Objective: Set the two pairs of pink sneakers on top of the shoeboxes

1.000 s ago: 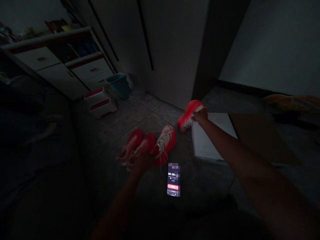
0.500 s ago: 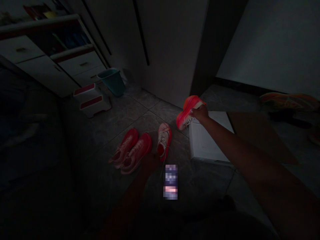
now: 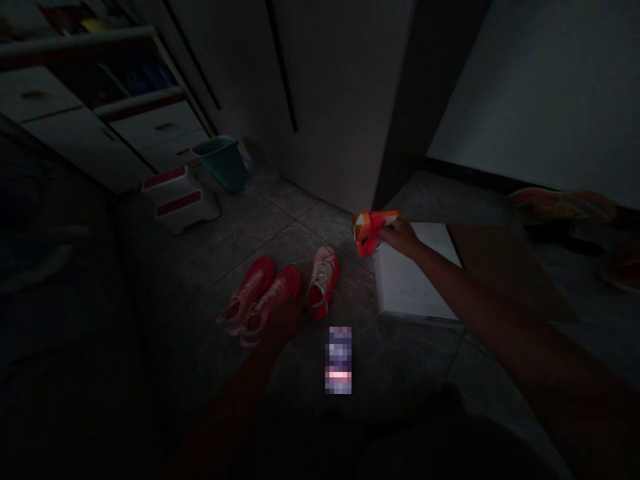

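Right hand has turned the bright orange-red sneaker since a second ago: it sat side-on showing its thick sole, now it's end-on and lifted above the edge of the flat white box. Fingers clenched on its near end, so the shoe is in hand, not set down.

Left hand is low by the laced white-and-red sneaker, which has gone from tilted to upright on the grey tiled floor. Too dark to tell its grip.
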`<move>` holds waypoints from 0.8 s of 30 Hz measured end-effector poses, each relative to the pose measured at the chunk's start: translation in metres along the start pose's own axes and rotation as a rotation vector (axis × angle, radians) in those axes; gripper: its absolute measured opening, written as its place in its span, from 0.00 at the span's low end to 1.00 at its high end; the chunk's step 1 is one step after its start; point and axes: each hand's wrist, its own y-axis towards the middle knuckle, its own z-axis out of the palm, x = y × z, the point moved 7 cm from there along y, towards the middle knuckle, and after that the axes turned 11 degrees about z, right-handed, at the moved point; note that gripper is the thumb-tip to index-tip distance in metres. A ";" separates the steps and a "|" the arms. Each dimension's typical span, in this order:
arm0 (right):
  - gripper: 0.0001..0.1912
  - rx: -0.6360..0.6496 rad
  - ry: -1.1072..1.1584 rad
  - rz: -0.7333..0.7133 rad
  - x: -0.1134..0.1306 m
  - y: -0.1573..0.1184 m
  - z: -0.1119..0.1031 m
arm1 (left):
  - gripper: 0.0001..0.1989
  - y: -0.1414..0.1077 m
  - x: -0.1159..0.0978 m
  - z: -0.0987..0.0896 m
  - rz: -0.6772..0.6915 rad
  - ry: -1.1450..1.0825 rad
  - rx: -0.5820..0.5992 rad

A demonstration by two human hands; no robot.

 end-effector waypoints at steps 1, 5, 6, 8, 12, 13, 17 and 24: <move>0.10 0.022 -0.058 -0.035 0.001 -0.010 0.005 | 0.14 -0.001 0.002 -0.001 0.005 0.006 -0.012; 0.18 0.164 -0.204 -0.155 0.002 -0.065 0.041 | 0.16 -0.001 0.010 -0.002 -0.008 0.004 -0.067; 0.20 0.188 -0.247 -0.185 0.002 -0.080 0.051 | 0.16 0.000 0.013 -0.003 -0.018 0.001 -0.096; 0.25 0.216 -0.337 -0.257 0.001 -0.111 0.071 | 0.15 0.002 0.020 -0.009 -0.029 -0.013 -0.171; 0.35 0.337 -0.432 -0.421 -0.006 -0.160 0.112 | 0.12 0.003 0.037 -0.022 -0.083 -0.068 -0.284; 0.36 0.379 -0.444 -0.446 -0.009 -0.168 0.121 | 0.11 0.002 0.041 -0.024 -0.095 -0.088 -0.300; 0.30 0.489 -0.408 -0.487 -0.018 -0.186 0.150 | 0.11 0.000 0.051 -0.034 -0.080 -0.150 -0.379; 0.20 0.562 -0.380 -0.462 -0.014 -0.212 0.175 | 0.12 -0.003 0.061 -0.065 -0.103 -0.179 -0.534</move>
